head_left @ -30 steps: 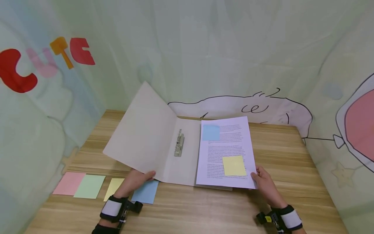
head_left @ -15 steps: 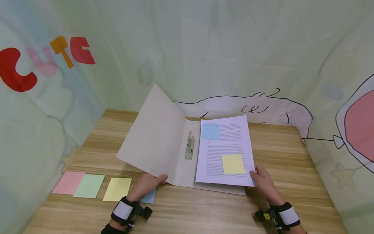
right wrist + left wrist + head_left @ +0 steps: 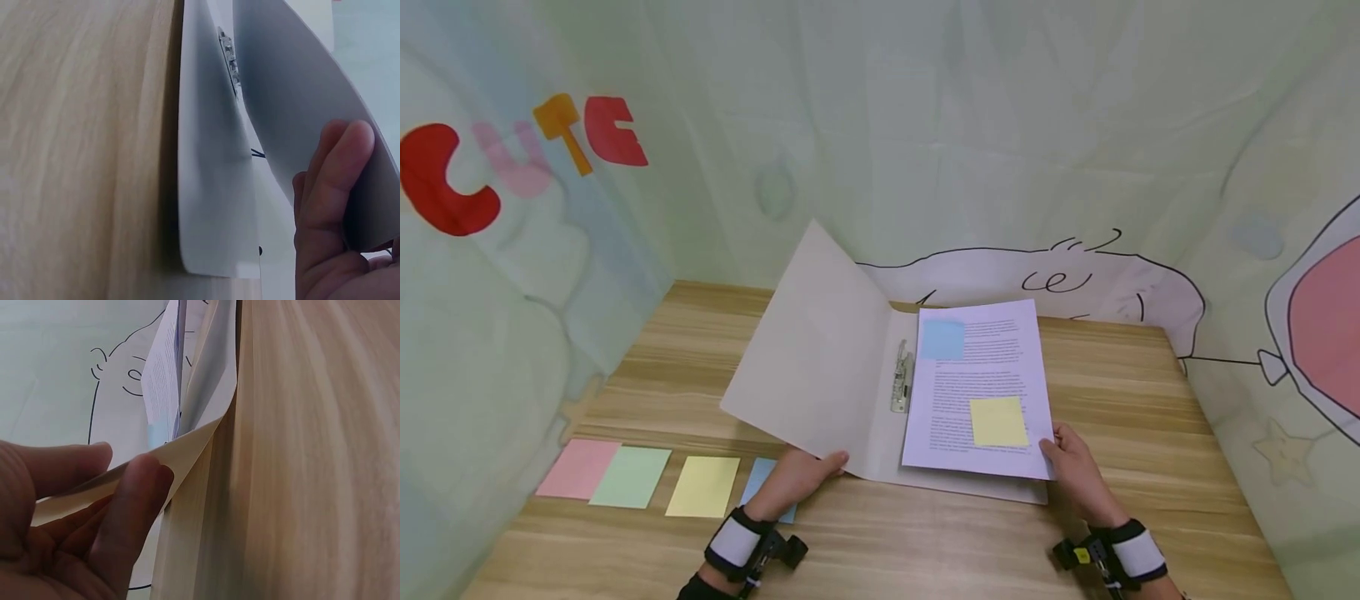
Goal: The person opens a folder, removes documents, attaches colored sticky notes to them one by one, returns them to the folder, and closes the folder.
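A pale file folder lies open, its left cover raised at a slant and a metal clip along its inner spine. My left hand pinches the lower edge of that cover; in the left wrist view, thumb and fingers take it from both sides. Printed sheets are held over the folder's right side, their lower right corner gripped by my right hand. From the right wrist view, the sheets tilt up off the folder's back cover. A blue sticky note and a yellow one are on the top sheet.
Left of the folder, pink, green and yellow paper squares lie in a row on the wooden table. A blue square is partly hidden by my left hand. A printed cloth hangs behind the table.
My left hand has moved the folder to the right, so more of it lies beneath the sheets. The yellow square on the table has come into full view. My right hand has barely moved.
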Motion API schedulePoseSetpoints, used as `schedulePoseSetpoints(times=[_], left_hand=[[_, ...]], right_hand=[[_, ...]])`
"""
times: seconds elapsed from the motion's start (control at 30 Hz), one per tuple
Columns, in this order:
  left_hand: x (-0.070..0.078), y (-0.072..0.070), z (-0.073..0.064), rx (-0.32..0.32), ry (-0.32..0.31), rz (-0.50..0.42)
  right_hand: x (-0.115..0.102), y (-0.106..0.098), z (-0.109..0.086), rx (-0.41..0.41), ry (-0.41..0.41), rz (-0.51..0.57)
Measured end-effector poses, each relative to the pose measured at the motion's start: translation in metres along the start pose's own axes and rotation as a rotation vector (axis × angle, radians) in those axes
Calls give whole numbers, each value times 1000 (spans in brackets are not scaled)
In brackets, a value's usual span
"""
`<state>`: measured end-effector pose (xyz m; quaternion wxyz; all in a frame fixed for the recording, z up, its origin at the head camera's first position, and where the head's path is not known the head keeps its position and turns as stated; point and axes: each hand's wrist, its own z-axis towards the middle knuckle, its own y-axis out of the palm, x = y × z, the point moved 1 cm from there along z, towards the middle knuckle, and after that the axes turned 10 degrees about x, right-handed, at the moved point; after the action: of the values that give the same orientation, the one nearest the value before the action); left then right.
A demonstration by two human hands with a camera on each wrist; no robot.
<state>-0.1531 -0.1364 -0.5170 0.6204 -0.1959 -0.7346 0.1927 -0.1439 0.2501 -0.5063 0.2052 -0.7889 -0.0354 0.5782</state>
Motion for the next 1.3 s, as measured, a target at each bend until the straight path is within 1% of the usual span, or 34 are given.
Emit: schedulePoseSetpoints(times=[0.1,0.2,0.4,0.5,0.57,0.7,0.8,0.87,0.97,1.13,1.3], left_hand=[[1,1,0,0,5,18],[2,2,0,-8,-6,42],[3,5,0,-23,-14,57],[3,7,1,-28,-8,54],[3,9,2,-27,8,41],[2,11,2,-31,1,37],[1,12,3,-31,2,27],[1,13,3,-27,19,2],[1,14,2,-29,23,-10],[2,12,0,-56,-7,27],[2,10,0,-65,3,40]], right_hand=[[-1,0,0,-3,-2,2],[-2,1,0,-7,-7,4],[-3,1,0,-15,-11,3],[-2,2,0,-17,-9,6],[-2,2,0,-17,-7,8],[-2,2,1,-20,2,5],[-1,2,2,-29,5,-13],[-1,1,3,-35,4,-34],[0,1,6,-45,2,-64],[3,1,10,-63,11,-82],[4,1,13,-79,1,-109]])
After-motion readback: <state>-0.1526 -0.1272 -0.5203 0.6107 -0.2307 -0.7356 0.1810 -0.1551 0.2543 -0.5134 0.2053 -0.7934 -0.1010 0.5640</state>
